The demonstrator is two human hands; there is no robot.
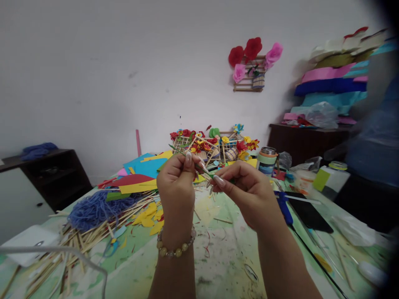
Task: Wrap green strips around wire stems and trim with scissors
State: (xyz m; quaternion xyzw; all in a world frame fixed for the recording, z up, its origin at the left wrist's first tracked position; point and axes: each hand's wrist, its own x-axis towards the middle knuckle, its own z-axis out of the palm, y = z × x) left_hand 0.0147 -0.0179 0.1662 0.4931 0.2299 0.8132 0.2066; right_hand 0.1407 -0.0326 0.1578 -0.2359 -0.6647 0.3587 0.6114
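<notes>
My left hand (175, 182) and my right hand (246, 191) are raised over the table (218, 257), both pinching a thin green-wrapped stick (204, 171) that runs between them. The stick's far end pokes up to the left past my left fingers. A beaded bracelet (174, 249) circles my left wrist. My fingertips are close together, with long nails showing.
Wooden sticks (93, 236), blue yarn (93, 209) and coloured paper sheets (140, 174) lie to the left. Small baskets with paper flowers (215, 147) stand at the back, a taped jar (267, 161) and a blue tool (284, 206) to the right. Paper flowers (252, 58) hang on the wall.
</notes>
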